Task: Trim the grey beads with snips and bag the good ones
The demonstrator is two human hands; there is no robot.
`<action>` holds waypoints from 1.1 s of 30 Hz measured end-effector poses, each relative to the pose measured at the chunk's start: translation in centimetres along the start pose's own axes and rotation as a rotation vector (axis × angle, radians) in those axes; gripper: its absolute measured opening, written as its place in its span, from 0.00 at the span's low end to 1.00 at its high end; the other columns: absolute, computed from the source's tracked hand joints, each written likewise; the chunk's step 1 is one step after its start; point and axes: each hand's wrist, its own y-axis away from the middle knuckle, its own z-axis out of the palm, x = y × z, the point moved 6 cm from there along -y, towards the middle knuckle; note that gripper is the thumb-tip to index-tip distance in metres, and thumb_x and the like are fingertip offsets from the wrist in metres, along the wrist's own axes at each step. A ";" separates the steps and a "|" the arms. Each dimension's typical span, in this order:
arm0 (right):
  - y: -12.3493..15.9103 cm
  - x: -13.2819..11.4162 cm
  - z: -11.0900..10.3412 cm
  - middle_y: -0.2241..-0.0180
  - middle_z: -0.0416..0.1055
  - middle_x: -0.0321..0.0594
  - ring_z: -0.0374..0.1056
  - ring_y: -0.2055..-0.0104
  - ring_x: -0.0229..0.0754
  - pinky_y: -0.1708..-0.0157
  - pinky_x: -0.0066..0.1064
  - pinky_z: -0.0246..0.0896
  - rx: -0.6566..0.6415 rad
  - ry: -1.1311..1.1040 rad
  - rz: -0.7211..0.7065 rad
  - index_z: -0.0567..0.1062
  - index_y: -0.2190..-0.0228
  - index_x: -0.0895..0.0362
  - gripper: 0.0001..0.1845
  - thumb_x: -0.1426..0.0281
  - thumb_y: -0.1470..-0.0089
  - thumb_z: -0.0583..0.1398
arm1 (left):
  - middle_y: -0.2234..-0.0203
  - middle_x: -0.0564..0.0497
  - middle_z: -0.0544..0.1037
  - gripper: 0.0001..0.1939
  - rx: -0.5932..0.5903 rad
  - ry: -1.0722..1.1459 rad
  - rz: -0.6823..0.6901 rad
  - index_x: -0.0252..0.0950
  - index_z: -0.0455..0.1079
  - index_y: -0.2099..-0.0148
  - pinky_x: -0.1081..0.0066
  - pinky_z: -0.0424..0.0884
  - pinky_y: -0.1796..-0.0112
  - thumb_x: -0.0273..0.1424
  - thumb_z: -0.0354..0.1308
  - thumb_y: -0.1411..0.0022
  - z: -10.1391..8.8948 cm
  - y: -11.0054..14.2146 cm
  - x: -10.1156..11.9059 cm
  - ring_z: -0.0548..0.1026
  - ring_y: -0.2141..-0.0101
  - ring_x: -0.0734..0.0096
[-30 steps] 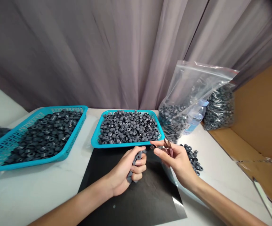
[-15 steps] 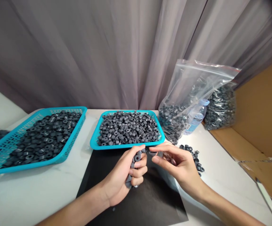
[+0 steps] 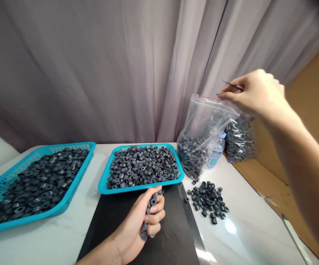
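My left hand (image 3: 145, 221) is closed around several small dark grey ring-shaped pieces (image 3: 154, 201), one poking out by the thumb. It is above the black mat (image 3: 173, 228), just in front of the middle turquoise basket (image 3: 101, 186), which is heaped with similar pieces. My right hand (image 3: 255, 92) is raised at the top of a clear zip bag (image 3: 200, 110) partly filled with grey pieces. Its fingers pinch a thin dark pointed tool (image 3: 232, 85) whose exact kind I cannot make out. Whether these fingers touch the bag's rim is unclear.
A second turquoise basket (image 3: 62, 206) of grey pieces stands at left. Loose pieces (image 3: 210, 200) lie in a pile right of the mat. Behind are a plastic bottle (image 3: 216, 152) and another filled bag (image 3: 239, 141). A cardboard wall (image 3: 311, 106) borders the right side.
My right hand has moved from beside my left hand up and right to the zip bag's top. The loose pile is now uncovered. My left hand keeps its hold; the view has shifted somewhat.
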 end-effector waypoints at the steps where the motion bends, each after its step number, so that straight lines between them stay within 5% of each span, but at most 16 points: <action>1: -1.6 0.0 0.6 0.70 0.75 0.46 0.70 0.59 0.46 0.69 0.44 0.47 -0.087 0.030 -0.004 0.81 0.65 0.74 0.41 0.45 0.55 0.56 | 0.85 0.64 0.47 0.23 0.004 0.002 0.009 0.37 0.54 0.77 0.80 0.42 0.84 0.42 0.54 0.33 0.0 0.0 0.0 0.37 0.83 0.84; 4: -3.1 -0.1 1.5 0.68 0.74 0.47 0.68 0.54 0.51 0.70 0.49 0.46 -0.250 0.086 0.040 0.79 0.67 0.79 0.50 0.45 0.54 0.41 | 0.84 0.64 0.50 0.22 0.022 0.033 0.042 0.36 0.56 0.76 0.81 0.42 0.84 0.39 0.55 0.33 -0.1 0.1 0.0 0.39 0.84 0.86; 6: -1.0 -1.2 0.1 0.66 0.74 0.45 0.69 0.55 0.50 0.68 0.46 0.47 -0.074 0.053 0.043 0.80 0.66 0.75 0.46 0.44 0.52 0.46 | 0.83 0.64 0.51 0.20 0.032 0.070 0.062 0.35 0.57 0.76 0.81 0.42 0.85 0.38 0.55 0.33 -0.3 0.1 0.3 0.40 0.84 0.86; 8: 4.3 -3.6 -1.7 0.69 0.73 0.39 0.68 0.62 0.39 0.66 0.38 0.50 0.225 -0.174 -0.092 0.80 0.67 0.68 0.29 0.53 0.46 0.57 | 0.83 0.64 0.52 0.20 0.041 0.110 0.112 0.35 0.57 0.76 0.82 0.43 0.86 0.36 0.55 0.33 -0.6 0.1 1.6 0.42 0.85 0.87; 10: 11.9 -6.3 -1.6 0.72 0.70 0.35 0.63 0.70 0.31 0.69 0.29 0.52 0.307 -0.562 -0.285 0.77 0.73 0.62 0.12 0.68 0.42 0.60 | 0.83 0.64 0.51 0.19 0.054 0.141 0.201 0.35 0.57 0.76 0.82 0.45 0.86 0.35 0.54 0.33 -1.1 0.4 3.7 0.44 0.86 0.87; 14: 27.8 -12.2 6.4 0.71 0.69 0.33 0.64 0.73 0.31 0.72 0.23 0.58 -0.609 -1.041 -0.541 0.75 0.66 0.57 0.04 0.74 0.41 0.59 | 0.84 0.63 0.51 0.20 0.077 0.212 0.419 0.36 0.55 0.77 0.82 0.45 0.89 0.27 0.47 0.30 -2.7 1.3 9.1 0.47 0.88 0.88; 17: 35.1 -13.4 10.1 0.61 0.73 0.34 0.71 0.69 0.31 0.70 0.23 0.60 -0.903 -1.024 -0.643 0.76 0.54 0.52 0.12 0.65 0.40 0.62 | 0.84 0.63 0.52 0.19 0.106 0.238 0.507 0.35 0.56 0.76 0.82 0.46 0.89 0.25 0.43 0.30 -4.0 1.9 11.4 0.50 0.89 0.88; 20: 37.0 -13.1 11.3 0.59 0.74 0.33 0.73 0.64 0.33 0.68 0.23 0.58 -0.934 -0.966 -0.701 0.76 0.55 0.50 0.12 0.61 0.39 0.61 | 0.84 0.63 0.53 0.19 0.124 0.243 0.516 0.35 0.57 0.76 0.82 0.47 0.89 0.25 0.43 0.29 -4.6 1.9 11.4 0.50 0.89 0.88; 23: 37.1 -13.1 11.2 0.60 0.74 0.33 0.73 0.65 0.32 0.69 0.23 0.58 -0.923 -0.928 -0.778 0.75 0.58 0.51 0.07 0.68 0.38 0.58 | 0.84 0.63 0.53 0.19 0.130 0.235 0.498 0.35 0.57 0.76 0.82 0.48 0.89 0.26 0.44 0.29 -4.6 1.6 10.6 0.51 0.90 0.88; 30: 38.3 -14.8 9.9 0.69 0.71 0.38 0.69 0.75 0.38 0.79 0.29 0.58 -0.555 -0.708 -1.053 0.69 0.64 0.58 0.11 0.72 0.33 0.48 | 0.83 0.63 0.53 0.19 0.138 0.188 0.467 0.35 0.57 0.77 0.82 0.46 0.89 0.27 0.47 0.30 -4.1 1.0 9.7 0.49 0.89 0.88; 33: 38.9 -15.3 9.8 0.69 0.70 0.40 0.65 0.79 0.40 0.82 0.32 0.56 -0.523 -0.612 -1.125 0.68 0.63 0.59 0.11 0.72 0.33 0.47 | 0.83 0.63 0.52 0.20 0.142 0.158 0.454 0.35 0.55 0.77 0.82 0.47 0.89 0.28 0.49 0.30 -4.0 0.9 9.5 0.48 0.89 0.88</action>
